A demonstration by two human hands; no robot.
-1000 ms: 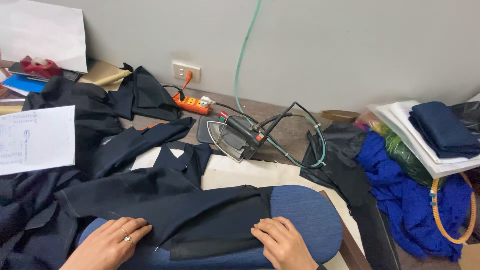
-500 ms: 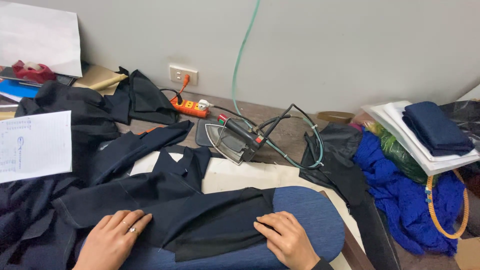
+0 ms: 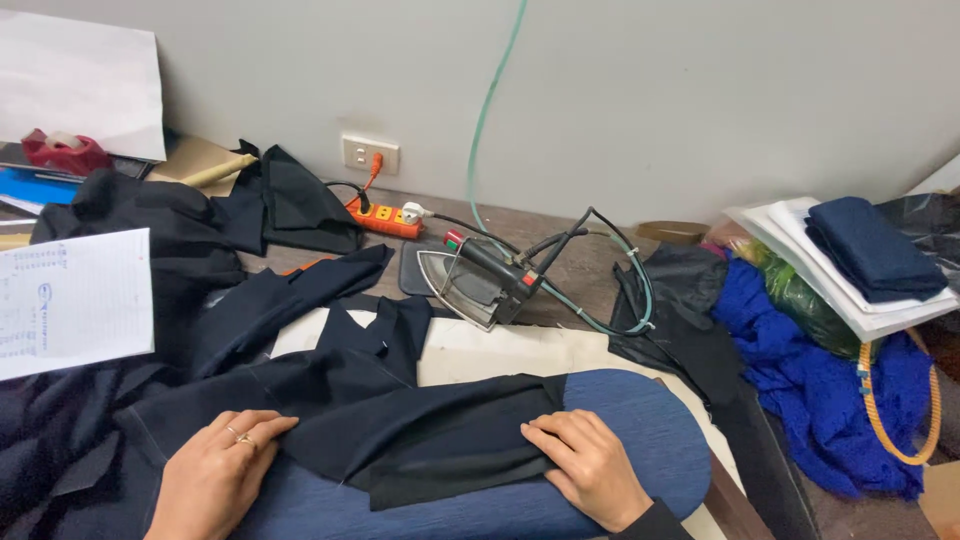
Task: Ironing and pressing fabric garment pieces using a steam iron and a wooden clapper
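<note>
- Head view: dark navy garment [image 3: 400, 430] lies spread over a blue padded pressing form [image 3: 640, 440], under both hands.
- Left hand [image 3: 215, 470] rests flat on the cloth, fingers spread, gripping nothing.
- Right hand [image 3: 590, 465] presses the folded edge, fingers together, palm down.
- Beyond the hands stands a steam iron [image 3: 480, 285]; an orange power strip [image 3: 385, 217] lies farther back.
- Off past the right hand, bright blue fabric [image 3: 820, 370] is heaped.

Dark navy garment [image 3: 400, 430]: matte cloth, laid flat and folded across my blue padded ironing board [image 3: 640, 440].
</note>
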